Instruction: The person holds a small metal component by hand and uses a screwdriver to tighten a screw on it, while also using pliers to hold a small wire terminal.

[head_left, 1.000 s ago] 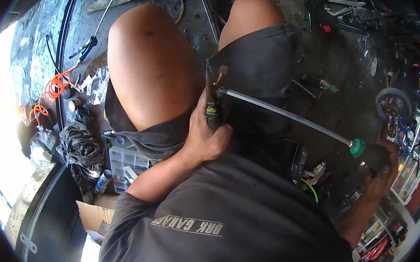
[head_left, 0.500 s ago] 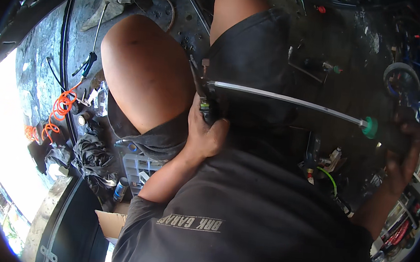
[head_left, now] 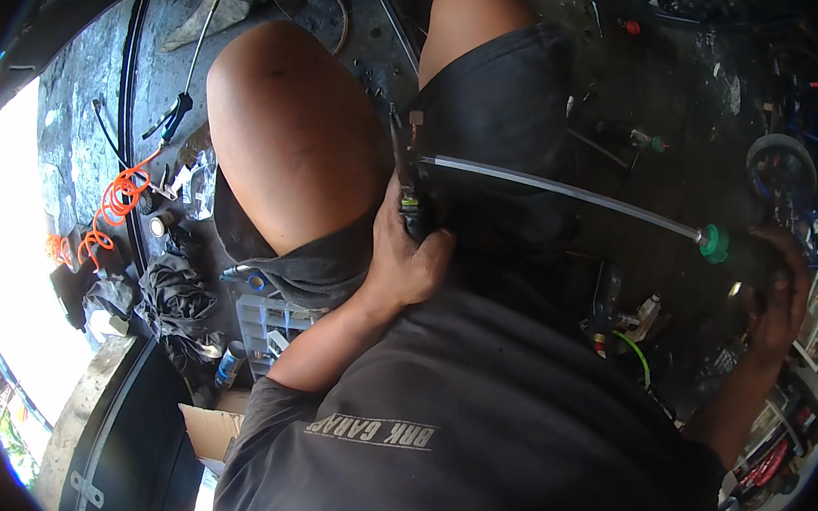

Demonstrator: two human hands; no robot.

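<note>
Left hand closed round the pliers, I hold them beside my left thigh, a coppery fitting apparently at their jaws, though it's dim there. My right hand curls round the dark handle of a long-shafted tool, levelled out since a second ago. Dark floor gives room beyond its shaft.

Long green-collared screwdriver, crosswise, beside dark pliers
</note>
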